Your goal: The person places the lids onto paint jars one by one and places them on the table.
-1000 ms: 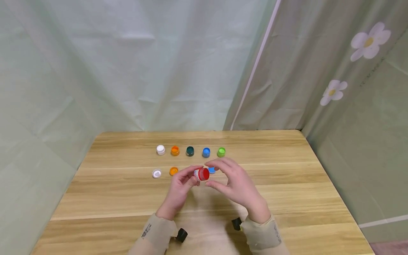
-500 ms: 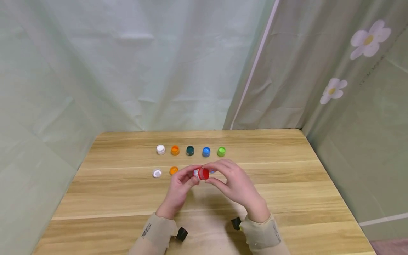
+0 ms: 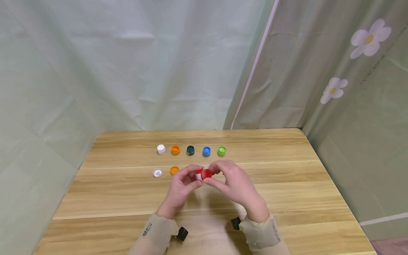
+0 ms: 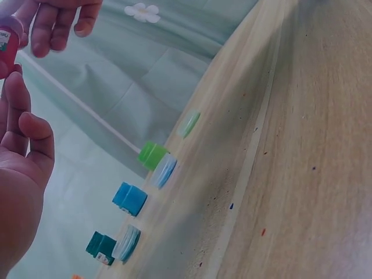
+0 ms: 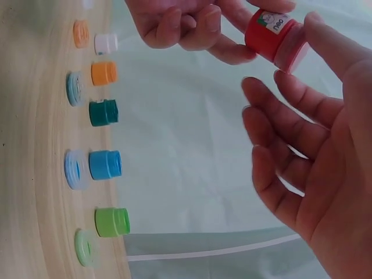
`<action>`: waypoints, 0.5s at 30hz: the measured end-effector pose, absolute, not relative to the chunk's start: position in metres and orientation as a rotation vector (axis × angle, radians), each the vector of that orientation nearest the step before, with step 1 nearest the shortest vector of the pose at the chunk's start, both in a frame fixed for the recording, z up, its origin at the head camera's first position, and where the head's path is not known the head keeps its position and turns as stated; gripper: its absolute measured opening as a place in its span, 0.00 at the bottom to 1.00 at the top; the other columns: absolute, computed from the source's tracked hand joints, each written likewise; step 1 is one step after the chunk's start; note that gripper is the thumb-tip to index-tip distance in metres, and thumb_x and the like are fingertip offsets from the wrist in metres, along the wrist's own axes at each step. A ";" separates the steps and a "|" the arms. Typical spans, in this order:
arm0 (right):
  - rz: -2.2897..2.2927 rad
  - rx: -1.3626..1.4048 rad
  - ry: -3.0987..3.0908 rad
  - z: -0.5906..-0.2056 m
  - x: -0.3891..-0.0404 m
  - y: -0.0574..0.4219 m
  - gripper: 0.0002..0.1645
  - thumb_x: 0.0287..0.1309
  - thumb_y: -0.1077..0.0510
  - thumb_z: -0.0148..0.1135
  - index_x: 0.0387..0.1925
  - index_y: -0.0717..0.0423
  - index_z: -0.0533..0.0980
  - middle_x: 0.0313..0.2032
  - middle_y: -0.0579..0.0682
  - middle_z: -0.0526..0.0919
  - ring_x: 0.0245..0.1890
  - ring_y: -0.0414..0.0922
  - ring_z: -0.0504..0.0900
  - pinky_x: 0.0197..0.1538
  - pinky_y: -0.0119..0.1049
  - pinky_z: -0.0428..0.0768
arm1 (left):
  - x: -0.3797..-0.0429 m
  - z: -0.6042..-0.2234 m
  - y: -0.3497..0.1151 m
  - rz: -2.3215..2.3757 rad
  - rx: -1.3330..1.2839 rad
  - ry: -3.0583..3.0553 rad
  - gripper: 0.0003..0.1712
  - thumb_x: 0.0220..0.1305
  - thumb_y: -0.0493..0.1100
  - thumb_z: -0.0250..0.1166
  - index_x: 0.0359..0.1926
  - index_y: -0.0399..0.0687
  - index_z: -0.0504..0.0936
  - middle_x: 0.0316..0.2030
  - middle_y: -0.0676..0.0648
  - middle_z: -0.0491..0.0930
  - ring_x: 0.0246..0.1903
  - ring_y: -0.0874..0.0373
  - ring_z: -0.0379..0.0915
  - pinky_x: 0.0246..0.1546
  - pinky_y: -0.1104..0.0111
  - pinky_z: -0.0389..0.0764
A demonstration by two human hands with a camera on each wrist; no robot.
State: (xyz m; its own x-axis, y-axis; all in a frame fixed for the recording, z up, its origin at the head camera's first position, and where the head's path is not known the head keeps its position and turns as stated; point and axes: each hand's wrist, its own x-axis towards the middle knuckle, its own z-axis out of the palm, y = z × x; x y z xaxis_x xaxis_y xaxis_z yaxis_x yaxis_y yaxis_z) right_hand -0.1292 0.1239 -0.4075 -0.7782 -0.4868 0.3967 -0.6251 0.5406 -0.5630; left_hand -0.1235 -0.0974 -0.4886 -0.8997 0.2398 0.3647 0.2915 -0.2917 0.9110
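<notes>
Above the middle of the table, my left hand (image 3: pixel 178 189) holds a small red paint jar (image 3: pixel 199 175) on its side, fingers and thumb around its body. A white label shows on the jar. Its red lid (image 5: pixel 291 49) points to the right, toward my right hand (image 3: pixel 237 184). The thumb and forefinger of that hand pinch the lid from either side, while the other fingers stay loosely bent, as the right wrist view shows. In the left wrist view only part of the jar appears at the left edge.
Along the back stand uncapped paint jars: white (image 3: pixel 161 149), orange (image 3: pixel 175 150), dark green (image 3: pixel 190 150), blue (image 3: pixel 206 151) and light green (image 3: pixel 221 151). Lids lie in front, including a white one (image 3: pixel 157 173) and an orange one (image 3: pixel 174 170). Curtains hang behind the table (image 3: pixel 287 198).
My right thumb and forefinger have closed in from a gap beside the lid to pinch it. The jar has turned slightly, its lid end facing farther right.
</notes>
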 end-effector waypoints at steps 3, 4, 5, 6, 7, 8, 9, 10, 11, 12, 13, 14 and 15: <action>1.064 0.942 -2.625 -0.409 -0.130 0.123 0.14 0.67 0.41 0.74 0.38 0.43 0.82 0.36 0.36 0.82 0.40 0.38 0.79 0.45 0.38 0.82 | -0.124 -0.489 -0.097 -2.388 -0.710 -1.858 0.22 0.70 0.30 0.71 0.62 0.32 0.80 0.55 0.48 0.84 0.47 0.55 0.79 0.49 0.69 0.83; 1.063 0.944 -2.639 -0.409 -0.130 0.123 0.13 0.68 0.41 0.73 0.37 0.42 0.81 0.35 0.35 0.82 0.39 0.37 0.79 0.44 0.37 0.81 | -0.123 -0.488 -0.097 -2.389 -0.705 -1.864 0.22 0.70 0.31 0.71 0.62 0.32 0.80 0.55 0.48 0.84 0.47 0.55 0.79 0.49 0.69 0.83; 1.060 0.945 -2.651 -0.410 -0.130 0.122 0.13 0.69 0.40 0.72 0.36 0.41 0.80 0.34 0.34 0.81 0.38 0.37 0.79 0.43 0.37 0.81 | -0.123 -0.488 -0.096 -2.389 -0.703 -1.868 0.22 0.70 0.32 0.72 0.62 0.33 0.80 0.55 0.48 0.84 0.47 0.55 0.80 0.49 0.69 0.83; 1.056 0.948 -2.662 -0.411 -0.130 0.122 0.14 0.70 0.40 0.71 0.35 0.41 0.80 0.33 0.33 0.81 0.37 0.37 0.78 0.42 0.36 0.80 | -0.123 -0.488 -0.096 -2.389 -0.705 -1.867 0.22 0.70 0.32 0.72 0.62 0.33 0.80 0.55 0.48 0.84 0.47 0.55 0.80 0.49 0.69 0.83; 1.051 0.950 -2.671 -0.411 -0.131 0.122 0.14 0.71 0.39 0.70 0.34 0.40 0.79 0.33 0.33 0.80 0.37 0.38 0.79 0.41 0.36 0.80 | -0.123 -0.487 -0.096 -2.392 -0.707 -1.866 0.22 0.70 0.32 0.72 0.62 0.33 0.81 0.55 0.48 0.84 0.47 0.55 0.80 0.49 0.69 0.83; 1.049 0.951 -2.678 -0.411 -0.131 0.122 0.14 0.72 0.39 0.69 0.34 0.40 0.79 0.33 0.32 0.80 0.37 0.38 0.79 0.41 0.36 0.80 | -0.123 -0.487 -0.096 -2.392 -0.712 -1.864 0.22 0.69 0.32 0.72 0.62 0.33 0.81 0.55 0.48 0.84 0.47 0.56 0.80 0.49 0.69 0.83; 1.048 0.950 -2.683 -0.412 -0.131 0.122 0.15 0.72 0.39 0.68 0.34 0.40 0.79 0.33 0.32 0.81 0.37 0.38 0.79 0.41 0.36 0.79 | -0.123 -0.487 -0.096 -2.395 -0.714 -1.861 0.22 0.69 0.32 0.72 0.62 0.32 0.80 0.54 0.49 0.84 0.47 0.56 0.80 0.49 0.70 0.83; 1.045 0.947 -2.687 -0.412 -0.131 0.122 0.14 0.73 0.39 0.67 0.34 0.40 0.79 0.33 0.32 0.81 0.37 0.38 0.79 0.41 0.37 0.80 | -0.123 -0.486 -0.096 -2.397 -0.707 -1.864 0.22 0.69 0.32 0.73 0.62 0.33 0.81 0.54 0.49 0.84 0.47 0.56 0.80 0.49 0.70 0.83; 1.045 0.942 -2.693 -0.412 -0.131 0.122 0.14 0.73 0.39 0.66 0.34 0.40 0.79 0.33 0.33 0.82 0.37 0.38 0.80 0.41 0.37 0.80 | -0.123 -0.487 -0.096 -2.394 -0.703 -1.869 0.22 0.69 0.32 0.72 0.62 0.31 0.80 0.54 0.49 0.84 0.47 0.56 0.80 0.49 0.70 0.83; 1.049 0.937 -2.700 -0.412 -0.130 0.122 0.14 0.74 0.38 0.65 0.35 0.40 0.80 0.34 0.33 0.82 0.37 0.38 0.81 0.41 0.37 0.80 | -0.123 -0.486 -0.096 -2.396 -0.693 -1.873 0.22 0.70 0.32 0.72 0.62 0.31 0.80 0.55 0.48 0.84 0.47 0.56 0.79 0.49 0.69 0.83; 1.058 0.932 -2.710 -0.412 -0.130 0.122 0.14 0.75 0.38 0.64 0.37 0.40 0.81 0.34 0.33 0.82 0.38 0.38 0.81 0.41 0.37 0.80 | -0.123 -0.486 -0.096 -2.398 -0.679 -1.880 0.22 0.70 0.32 0.71 0.62 0.32 0.80 0.55 0.49 0.85 0.47 0.56 0.79 0.50 0.69 0.83; 1.068 0.928 -2.723 -0.411 -0.130 0.122 0.15 0.76 0.37 0.63 0.39 0.40 0.82 0.35 0.32 0.83 0.38 0.36 0.81 0.42 0.38 0.80 | -0.123 -0.486 -0.097 -2.400 -0.662 -1.885 0.22 0.71 0.32 0.70 0.63 0.32 0.80 0.55 0.49 0.85 0.48 0.56 0.79 0.50 0.69 0.83; 1.080 0.924 -2.736 -0.411 -0.130 0.121 0.16 0.77 0.37 0.61 0.42 0.41 0.83 0.35 0.33 0.83 0.38 0.36 0.81 0.42 0.38 0.81 | -0.122 -0.486 -0.097 -2.404 -0.643 -1.890 0.21 0.71 0.31 0.70 0.63 0.33 0.80 0.55 0.49 0.85 0.48 0.56 0.80 0.51 0.69 0.83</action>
